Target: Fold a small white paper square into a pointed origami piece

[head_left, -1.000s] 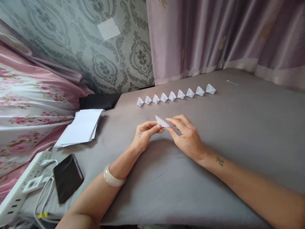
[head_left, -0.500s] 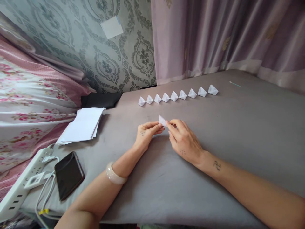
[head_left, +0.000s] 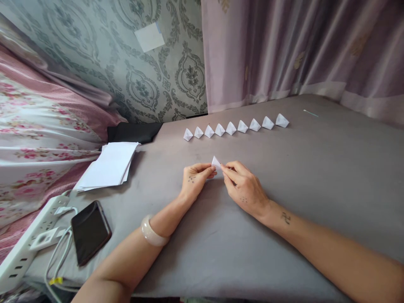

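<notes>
Between my two hands is a small piece of folded white paper, its pointed tip upward. My left hand pinches its left side between thumb and fingers. On the right side, the fingertips of my right hand grip it too. My fingers hide its lower part. Beyond my hands, a row of several folded white paper boats stands on the grey cloth-covered table. The boats appear larger toward the right end.
At the left lies a stack of white paper, with a black folded item behind it. A phone rests beside a white power strip and cables. A cotton swab lies at the far right, near the curtain.
The folded paper has shifted slightly down and now shows a narrower, more upright point. Both hands stay closed on it with only small finger movements.
</notes>
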The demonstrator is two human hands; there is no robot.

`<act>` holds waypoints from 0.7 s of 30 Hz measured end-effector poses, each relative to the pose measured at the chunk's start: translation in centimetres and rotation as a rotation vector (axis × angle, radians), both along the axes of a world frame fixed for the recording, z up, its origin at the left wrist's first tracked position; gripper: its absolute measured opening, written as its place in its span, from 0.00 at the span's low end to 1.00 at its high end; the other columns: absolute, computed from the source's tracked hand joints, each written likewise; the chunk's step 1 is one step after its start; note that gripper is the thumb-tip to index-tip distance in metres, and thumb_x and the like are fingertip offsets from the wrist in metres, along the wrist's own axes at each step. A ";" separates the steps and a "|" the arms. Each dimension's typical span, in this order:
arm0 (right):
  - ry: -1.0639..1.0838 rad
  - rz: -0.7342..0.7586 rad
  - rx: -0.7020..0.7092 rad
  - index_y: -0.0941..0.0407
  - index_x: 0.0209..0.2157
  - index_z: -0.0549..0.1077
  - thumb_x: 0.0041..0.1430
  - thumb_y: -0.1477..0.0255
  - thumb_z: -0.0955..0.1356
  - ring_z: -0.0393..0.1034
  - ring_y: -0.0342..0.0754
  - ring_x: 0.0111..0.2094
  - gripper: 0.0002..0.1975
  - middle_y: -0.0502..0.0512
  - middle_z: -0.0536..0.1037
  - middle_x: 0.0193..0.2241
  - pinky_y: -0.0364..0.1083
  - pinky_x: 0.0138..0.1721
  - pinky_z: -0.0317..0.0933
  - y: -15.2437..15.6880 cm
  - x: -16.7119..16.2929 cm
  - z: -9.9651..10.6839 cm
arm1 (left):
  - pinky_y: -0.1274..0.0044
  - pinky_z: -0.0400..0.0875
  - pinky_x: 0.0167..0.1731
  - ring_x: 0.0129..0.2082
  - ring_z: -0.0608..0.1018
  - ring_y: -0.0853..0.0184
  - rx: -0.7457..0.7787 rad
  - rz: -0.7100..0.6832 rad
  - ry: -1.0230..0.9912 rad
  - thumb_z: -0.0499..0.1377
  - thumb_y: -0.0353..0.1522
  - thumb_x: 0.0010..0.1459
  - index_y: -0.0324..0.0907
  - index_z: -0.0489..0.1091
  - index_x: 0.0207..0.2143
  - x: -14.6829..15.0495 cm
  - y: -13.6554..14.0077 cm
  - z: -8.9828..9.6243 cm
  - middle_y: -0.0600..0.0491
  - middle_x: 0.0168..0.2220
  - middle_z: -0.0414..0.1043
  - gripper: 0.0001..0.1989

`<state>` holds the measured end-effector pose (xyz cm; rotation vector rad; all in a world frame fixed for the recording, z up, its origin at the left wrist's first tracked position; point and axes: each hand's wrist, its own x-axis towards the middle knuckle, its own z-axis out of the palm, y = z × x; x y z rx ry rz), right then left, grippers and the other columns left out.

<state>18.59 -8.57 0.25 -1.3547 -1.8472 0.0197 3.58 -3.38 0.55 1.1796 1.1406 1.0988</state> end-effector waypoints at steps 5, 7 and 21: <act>0.193 0.043 -0.089 0.57 0.41 0.75 0.61 0.74 0.62 0.71 0.46 0.34 0.11 0.57 0.77 0.37 0.45 0.36 0.65 0.4 0.2 0.0 | 0.76 0.74 0.34 0.28 0.79 0.68 0.019 -0.011 0.007 0.69 0.34 0.44 0.36 0.79 0.31 0.1 -0.1 0.1 0.50 0.28 0.79 0.12; 0.335 0.037 -0.215 0.57 0.37 0.76 0.59 0.70 0.65 0.70 0.44 0.30 0.09 0.55 0.78 0.34 0.45 0.33 0.64 0.9 0.5 0.0 | 0.77 0.73 0.32 0.27 0.79 0.68 0.026 -0.008 0.026 0.69 0.33 0.44 0.36 0.78 0.31 0.2 -0.3 0.3 0.50 0.27 0.78 0.11; 0.990 0.440 -1.109 0.56 0.36 0.76 0.50 0.60 0.72 0.44 0.32 0.14 0.15 0.41 0.62 0.16 0.36 0.13 0.37 2.3 4.3 2.8 | 0.81 0.61 0.26 0.24 0.68 0.75 -0.111 -0.469 -0.279 0.59 0.45 0.56 0.36 0.73 0.39 -0.2 -0.5 1.1 0.55 0.24 0.67 0.20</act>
